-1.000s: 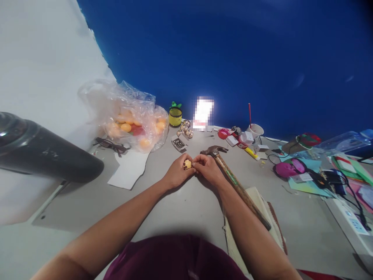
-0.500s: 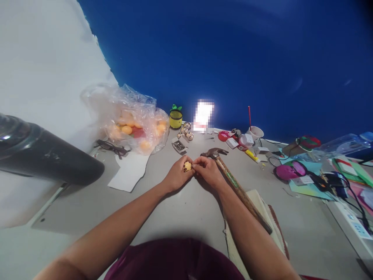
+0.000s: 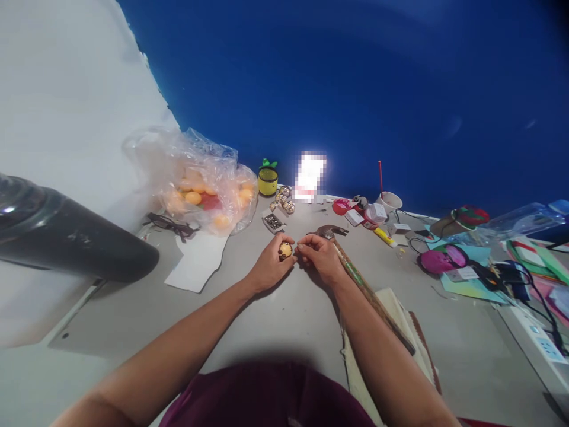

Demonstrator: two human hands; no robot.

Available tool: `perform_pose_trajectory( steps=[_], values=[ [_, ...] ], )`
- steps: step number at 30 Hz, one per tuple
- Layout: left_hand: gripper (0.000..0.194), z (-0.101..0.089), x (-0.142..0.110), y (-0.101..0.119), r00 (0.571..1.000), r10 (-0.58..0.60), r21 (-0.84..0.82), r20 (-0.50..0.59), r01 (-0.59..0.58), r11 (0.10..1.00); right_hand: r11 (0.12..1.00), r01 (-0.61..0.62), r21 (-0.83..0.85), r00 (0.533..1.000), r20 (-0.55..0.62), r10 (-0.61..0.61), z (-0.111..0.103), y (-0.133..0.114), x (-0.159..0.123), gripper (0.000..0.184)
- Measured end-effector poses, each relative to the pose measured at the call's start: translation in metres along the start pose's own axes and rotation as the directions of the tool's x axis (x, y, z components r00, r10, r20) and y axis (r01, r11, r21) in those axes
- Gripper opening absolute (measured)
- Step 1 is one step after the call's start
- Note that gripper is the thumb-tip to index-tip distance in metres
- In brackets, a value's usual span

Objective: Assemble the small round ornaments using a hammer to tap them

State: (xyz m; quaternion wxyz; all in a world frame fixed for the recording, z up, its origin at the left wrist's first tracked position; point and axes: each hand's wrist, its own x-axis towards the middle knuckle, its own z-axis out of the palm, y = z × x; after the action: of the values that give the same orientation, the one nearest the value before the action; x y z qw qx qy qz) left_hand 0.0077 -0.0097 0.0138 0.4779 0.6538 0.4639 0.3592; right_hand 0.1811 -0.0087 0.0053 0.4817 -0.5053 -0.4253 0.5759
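Between the fingers of my left hand (image 3: 269,265) is a small yellow ball (image 3: 285,251) with dark spots or studs around it. Just to its right, my right hand (image 3: 323,260) has thumb and fingertips pinched together; whether something tiny is in them I cannot make out. A small open box (image 3: 272,223) of shiny metal bits lies beyond my left hand. Several studded balls (image 3: 288,207) are grouped behind the box. To the right, a claw hammer (image 3: 355,276) rests with its head near my right hand and its handle passing beside my right forearm.
Clear plastic bags (image 3: 202,190) of orange balls stand at the back left, with white paper (image 3: 198,261) in front. A dark cylinder (image 3: 80,228) juts in from the left. A paper cup (image 3: 391,202), a yellow tube (image 3: 384,237), and a power strip (image 3: 540,338) are on the right.
My right hand has drawn slightly right, away from the ball, leaving a small gap. The ball has turned a little in my left hand and shows more of its surface.
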Motion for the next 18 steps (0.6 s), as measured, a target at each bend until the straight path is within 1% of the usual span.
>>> perform_pose_trajectory(
  steps=[3,7,11,18],
  values=[
    [0.033,-0.0003,0.0001,-0.0022,1.000,0.012,-0.024,0.018,-0.012,1.000,0.997,-0.017,0.071,1.000,0.020,0.016,0.0012,-0.0028,-0.0017,0.037],
    [0.034,0.0003,0.0025,-0.0061,1.000,0.010,-0.069,0.021,-0.009,0.998,0.989,-0.047,0.137,0.997,0.075,0.036,0.0004,-0.0052,-0.0024,0.041],
    [0.035,-0.0006,0.0048,-0.0079,1.000,-0.006,-0.071,-0.020,0.005,0.997,0.987,-0.061,0.145,0.992,0.116,0.045,-0.0006,-0.0054,-0.0026,0.041],
    [0.036,-0.0014,0.0040,-0.0047,0.999,0.033,-0.040,-0.011,-0.033,0.999,0.988,-0.053,0.143,0.993,0.107,0.038,-0.0019,-0.0043,-0.0018,0.040]
  ],
)
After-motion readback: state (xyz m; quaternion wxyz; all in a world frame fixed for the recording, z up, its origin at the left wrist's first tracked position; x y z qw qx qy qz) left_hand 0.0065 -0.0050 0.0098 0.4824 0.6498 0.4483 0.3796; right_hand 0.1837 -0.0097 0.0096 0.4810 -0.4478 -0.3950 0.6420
